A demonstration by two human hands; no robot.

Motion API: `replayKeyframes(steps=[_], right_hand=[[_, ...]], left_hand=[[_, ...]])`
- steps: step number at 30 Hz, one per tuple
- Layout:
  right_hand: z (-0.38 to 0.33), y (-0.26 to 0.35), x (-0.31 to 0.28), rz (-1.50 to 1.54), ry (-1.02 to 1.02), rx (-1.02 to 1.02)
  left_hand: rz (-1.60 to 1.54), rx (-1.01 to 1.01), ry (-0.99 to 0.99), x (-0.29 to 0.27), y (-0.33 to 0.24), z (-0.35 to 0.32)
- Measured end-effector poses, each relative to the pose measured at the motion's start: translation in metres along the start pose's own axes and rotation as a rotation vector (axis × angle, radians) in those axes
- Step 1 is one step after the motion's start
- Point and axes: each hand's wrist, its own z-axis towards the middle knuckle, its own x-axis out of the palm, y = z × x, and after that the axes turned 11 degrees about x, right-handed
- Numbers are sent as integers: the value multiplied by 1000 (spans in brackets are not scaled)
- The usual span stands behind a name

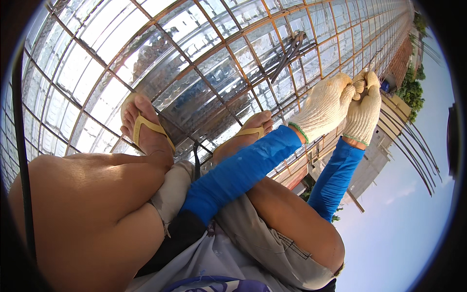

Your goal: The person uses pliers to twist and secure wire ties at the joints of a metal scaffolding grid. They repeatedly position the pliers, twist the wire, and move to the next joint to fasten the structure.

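Squatting on a grid of rusty steel bars point(228, 53) laid over shiny corrugated sheet metal point(160, 48), I am working at the grid's far right edge, where both hands are meeting. My left hand point(325, 109) and right hand point(364, 114), each in a knitted cream glove, are curling shut and pressing together around something small between the fingertips, likely a tie at a bar crossing; I cannot tell what, since the gloves are hiding it. Blue sleeves point(243, 170) are covering my forearms. My feet in yellow sandals point(146, 127) are bracing on the bars, probably for balance, and a bundle of loose dark rods point(289, 53) is lying further out on the grid
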Motion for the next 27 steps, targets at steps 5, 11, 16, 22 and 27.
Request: replayKeyframes(steps=[5, 11, 16, 22, 27], right_hand=[[-17, 29, -11, -6, -11, 154], [-41, 86, -11, -428, -3, 47], [-67, 104, -1, -493, -65, -1], [-68, 107, 16, -1293, -135, -117], [-53, 96, 38, -1477, -85, -198]], left_hand=[[-258, -127, 68, -17, -31, 2], [-987, -652, 191, -12, -55, -7], [-1079, -592, 163, -10, -85, -1], [-305, -86, 293, -16, -62, -19], [-259, -179, 334, -18, -49, -15]])
